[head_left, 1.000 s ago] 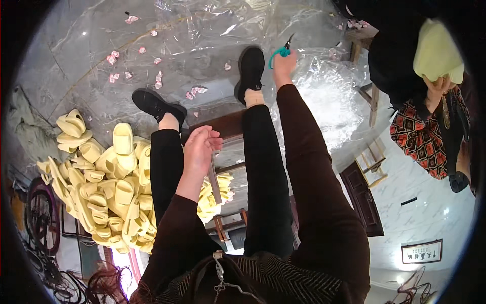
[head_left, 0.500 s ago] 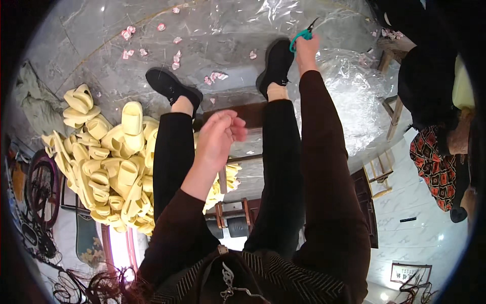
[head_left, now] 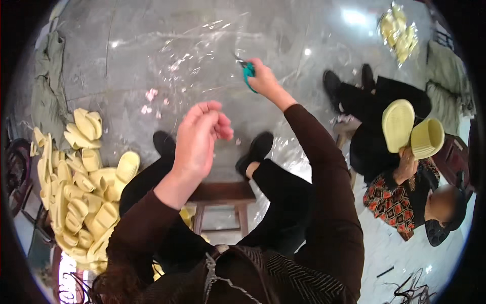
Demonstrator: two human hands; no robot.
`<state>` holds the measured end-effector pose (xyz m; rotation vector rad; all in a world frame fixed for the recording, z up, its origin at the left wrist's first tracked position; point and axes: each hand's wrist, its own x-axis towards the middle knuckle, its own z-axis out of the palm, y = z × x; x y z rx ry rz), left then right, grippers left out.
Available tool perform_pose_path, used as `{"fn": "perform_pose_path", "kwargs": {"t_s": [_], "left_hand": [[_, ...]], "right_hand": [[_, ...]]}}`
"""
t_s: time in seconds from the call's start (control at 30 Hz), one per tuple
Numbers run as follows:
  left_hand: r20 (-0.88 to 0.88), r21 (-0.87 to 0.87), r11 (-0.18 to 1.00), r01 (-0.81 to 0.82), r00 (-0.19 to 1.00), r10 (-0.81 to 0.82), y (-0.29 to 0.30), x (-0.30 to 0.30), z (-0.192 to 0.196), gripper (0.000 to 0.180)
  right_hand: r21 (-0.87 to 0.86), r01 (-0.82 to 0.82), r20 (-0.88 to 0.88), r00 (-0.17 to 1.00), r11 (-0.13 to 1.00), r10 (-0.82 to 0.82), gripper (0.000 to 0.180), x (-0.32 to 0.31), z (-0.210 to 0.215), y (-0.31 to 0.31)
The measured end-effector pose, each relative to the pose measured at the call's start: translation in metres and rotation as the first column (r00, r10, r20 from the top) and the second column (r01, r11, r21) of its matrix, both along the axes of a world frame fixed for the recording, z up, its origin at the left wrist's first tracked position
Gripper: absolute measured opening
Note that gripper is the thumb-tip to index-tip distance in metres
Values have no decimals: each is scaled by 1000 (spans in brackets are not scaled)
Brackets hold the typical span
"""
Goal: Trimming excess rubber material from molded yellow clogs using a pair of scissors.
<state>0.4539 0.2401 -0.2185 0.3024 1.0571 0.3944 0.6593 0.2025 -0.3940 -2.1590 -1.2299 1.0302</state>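
My right hand (head_left: pixel 266 81) is closed round scissors (head_left: pixel 248 76) with teal handles, held out over the grey floor. Their short dark blades point away from me. In front of my body hangs my left hand (head_left: pixel 200 134), its fingers loosely bent and a little apart; nothing shows in it. A small brown wooden stool (head_left: pixel 223 192) stands between my legs, below that hand. To my left is a big heap of pale yellow slippers (head_left: pixel 83 202); neither hand touches it.
At the right a seated co-worker holds a yellow slipper (head_left: pixel 398 124) and another beside it. A clear bag of yellow slippers (head_left: pixel 397 33) lies at the far right. Pinkish-white scraps (head_left: pixel 151 95) and clear plastic film (head_left: pixel 291 154) are scattered on the floor. Grey-green cloth (head_left: pixel 49 81) lies far left.
My view has shifted, bringing the co-worker with slippers and the bagged slippers into sight. My right hand with the scissors has come left and nearer. My left hand stays raised, fingers bent.
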Motion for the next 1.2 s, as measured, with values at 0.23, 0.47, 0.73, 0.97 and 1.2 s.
{"fn": "perform_pose_path", "kwargs": {"t_s": [0.23,0.47,0.73,0.97,1.2], "left_hand": [[139,138,988,-74,989,55,-19,-30,24,17],[296,607,794,15,924,-243,-64,-42,107,31],[406,910,268,-315,559,-723,-170,-66,222,78],[251,932,59,-358,518,-818,-207,-55,251,77],[186,952,75,-296,367,-912,-241,2,230,76]], "right_hand": [[252,-434,383,866,865,323,26,-8,71,187],[299,-621,573,724,725,384,22,-46,199,126],[473,-278,553,832,836,-36,30,4,271,-174],[601,391,312,688,697,-655,37,-3,231,-467],[204,965,-377,231,163,-897,46,-88,161,-664]]}}
